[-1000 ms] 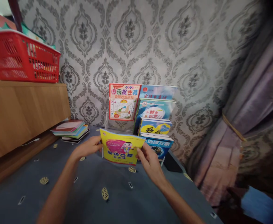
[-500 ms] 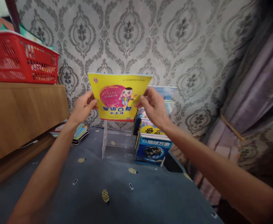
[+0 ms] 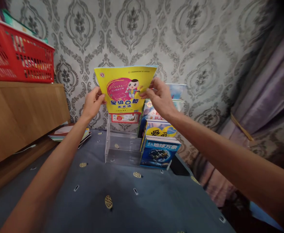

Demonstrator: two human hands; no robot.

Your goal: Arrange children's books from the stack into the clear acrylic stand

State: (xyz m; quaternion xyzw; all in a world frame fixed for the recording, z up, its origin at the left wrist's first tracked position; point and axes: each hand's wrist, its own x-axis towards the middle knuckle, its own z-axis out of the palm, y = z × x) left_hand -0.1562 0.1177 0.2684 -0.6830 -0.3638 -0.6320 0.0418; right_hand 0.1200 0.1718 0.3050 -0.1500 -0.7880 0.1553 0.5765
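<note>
A yellow workbook (image 3: 119, 89) with a pink blot and a cartoon child on its cover is held upright, facing me. My left hand (image 3: 94, 102) pinches its left edge, and my right hand (image 3: 158, 97) grips the right edge. Below its bottom edge shows a strip of a red-bordered white page or cover (image 3: 124, 118); whether it belongs to the workbook I cannot tell. Underneath stands a clear tiered book rack (image 3: 108, 142). Its right half carries several books, among them a blue book with a globe (image 3: 157, 153) in front and a yellow book (image 3: 156, 129) behind it.
A red plastic basket (image 3: 35, 61) sits on a wooden cabinet (image 3: 25, 113) at the left. Beside the cabinet lies a stack of books (image 3: 82, 137). A dark flat object (image 3: 180, 166) rests right of the rack on the blue patterned cloth (image 3: 90, 200). Purple curtains (image 3: 260, 123) hang at the right.
Both hands and the workbook sit slightly higher in view. A red-bordered strip now shows under the workbook, and more of the books behind my right hand is visible. The view has shifted a little.
</note>
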